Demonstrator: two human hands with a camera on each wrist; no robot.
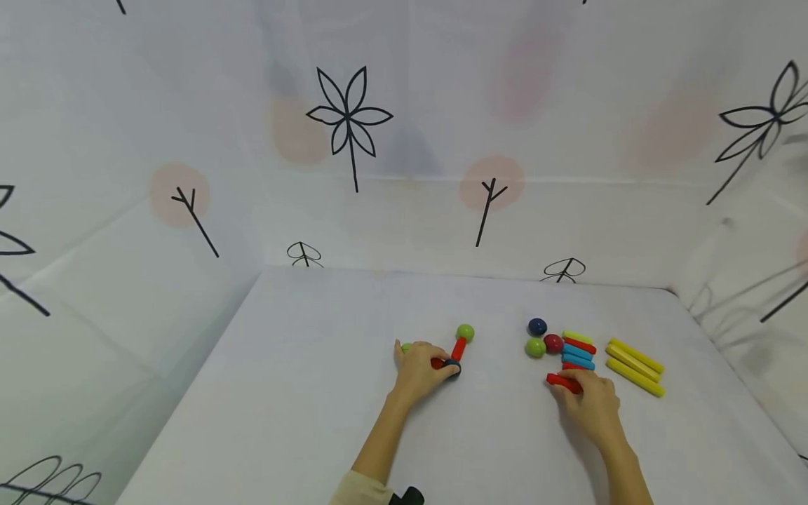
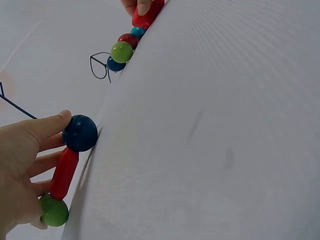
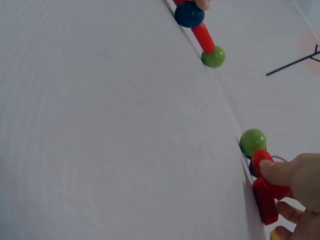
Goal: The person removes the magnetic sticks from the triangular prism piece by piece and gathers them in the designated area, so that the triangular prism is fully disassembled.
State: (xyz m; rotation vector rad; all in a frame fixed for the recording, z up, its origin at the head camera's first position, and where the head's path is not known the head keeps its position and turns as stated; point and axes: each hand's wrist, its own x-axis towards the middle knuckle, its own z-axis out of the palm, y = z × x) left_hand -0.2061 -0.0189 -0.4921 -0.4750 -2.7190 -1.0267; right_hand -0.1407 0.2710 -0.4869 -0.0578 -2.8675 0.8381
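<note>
On the white table, my left hand (image 1: 416, 372) holds a joined piece of toy sticks and balls. Its thumb presses the dark blue ball (image 2: 80, 133) in the left wrist view, and the other fingers lie behind a red stick (image 2: 64, 174) and a green ball (image 2: 54, 210). From the blue ball a second red stick (image 1: 459, 348) runs away to another green ball (image 1: 465, 332). Farther right, my right hand (image 1: 593, 407) pinches a loose short red stick (image 1: 562, 383) between thumb and fingers. Another red stick (image 3: 265, 201) shows just beneath that hand in the right wrist view.
Beyond the right hand lie a loose dark blue ball (image 1: 537, 327), a green ball (image 1: 535, 347) and a red ball (image 1: 553, 343). Beside them is a row of short sticks, with blue ones (image 1: 577, 357) among them. Long yellow sticks (image 1: 634, 368) lie to the right.
</note>
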